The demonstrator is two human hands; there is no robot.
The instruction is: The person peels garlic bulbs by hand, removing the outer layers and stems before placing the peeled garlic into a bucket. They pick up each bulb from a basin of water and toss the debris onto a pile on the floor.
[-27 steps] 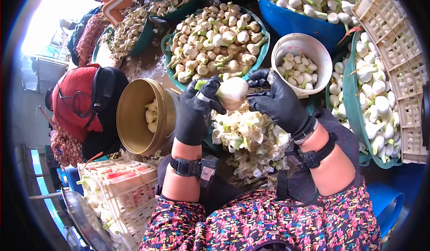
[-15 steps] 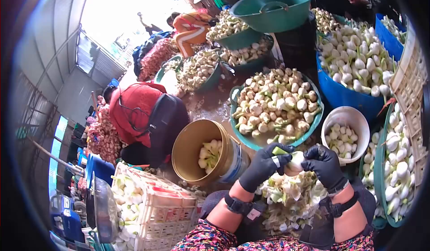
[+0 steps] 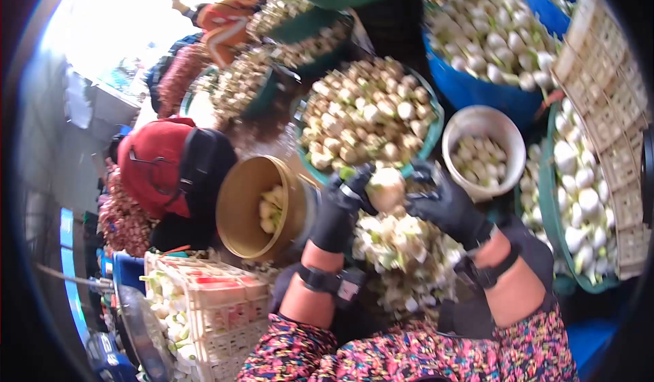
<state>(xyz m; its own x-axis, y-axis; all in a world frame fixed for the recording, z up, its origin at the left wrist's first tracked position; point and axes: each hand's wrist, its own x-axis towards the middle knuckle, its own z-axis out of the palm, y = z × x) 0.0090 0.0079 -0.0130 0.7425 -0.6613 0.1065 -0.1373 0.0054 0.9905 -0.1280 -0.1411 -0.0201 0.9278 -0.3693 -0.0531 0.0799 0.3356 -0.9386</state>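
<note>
My left hand, in a black glove with a white band round one finger, grips a pale garlic bulb with a green stem end showing beside the fingers. To the right of the bulb, my right hand, also black-gloved, is apart from it. Its thumb and fingers are curved with a gap between them; motion blurs the fingertips. Below both hands lies a heap of loose garlic skins and leaves. Just beyond them stands a green basin full of garlic bulbs.
A tan bucket with some bulbs lies tilted at left; a white bucket holds more at right. A blue tub, a green tub and woven crates stand around. A person in red bends at left.
My right hand has come off the garlic bulb and moved to its right. The bulb stays in my left hand, its rounded side now more exposed. The whole view has shifted.
</note>
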